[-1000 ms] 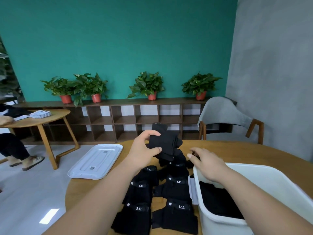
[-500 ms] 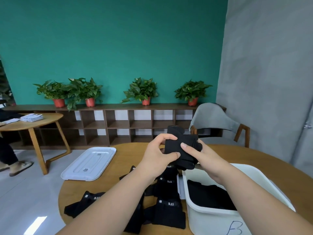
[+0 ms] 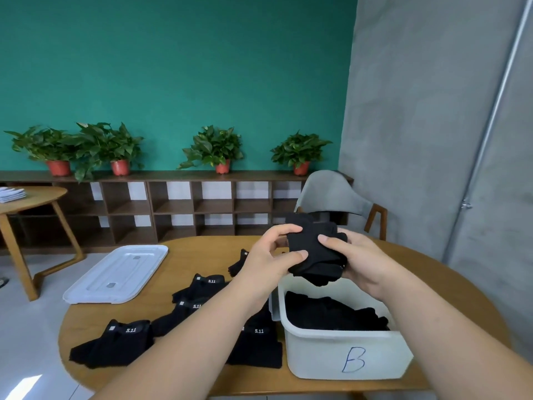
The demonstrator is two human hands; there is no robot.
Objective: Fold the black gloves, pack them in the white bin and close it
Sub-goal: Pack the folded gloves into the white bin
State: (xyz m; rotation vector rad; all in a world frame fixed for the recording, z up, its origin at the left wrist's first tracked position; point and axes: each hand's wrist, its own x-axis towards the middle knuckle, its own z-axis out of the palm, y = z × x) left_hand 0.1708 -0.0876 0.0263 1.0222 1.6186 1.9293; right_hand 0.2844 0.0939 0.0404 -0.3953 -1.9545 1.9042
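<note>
— Above the far end of the white plastic bin (image 3: 317, 353), a folded black fabric glove (image 3: 314, 255) is up in the air, clear of the rim, with both hands on it.

— How are they holding it?

— Left hand (image 3: 268, 264) pinches the glove's left edge, thumb on the front, fingers curled over the top. Right hand (image 3: 363, 264) grasps the other side, thumb pressed on the front face, fingers wrapped behind. Neither hand is loose.

— And the bin itself?

— It's open, no cover on it, a blue letter B handwritten on the near wall. A dark layer of packed black gloves (image 3: 331, 314) lies inside, below the rim.

— What's left outside?

— Several loose black gloves with white 5.11 labels (image 3: 121, 342) lie flat on the round wooden table (image 3: 202, 249), spread to the left of the bin. One sits just beside its left wall, and the left forearm hides part of the group.

— The cover?

— A flat white plastic lid (image 3: 118, 274) rests at the table's left edge, well apart from the bin.

— And beyond?

— A grey upholstered chair with wooden legs (image 3: 331, 194) stands behind the table, next to a low dark wooden cubby shelf (image 3: 173, 209) against the teal wall, with four green plants in red pots (image 3: 213, 148) on top. Far left, a second wooden table (image 3: 31, 197) carries a small white stack.
</note>
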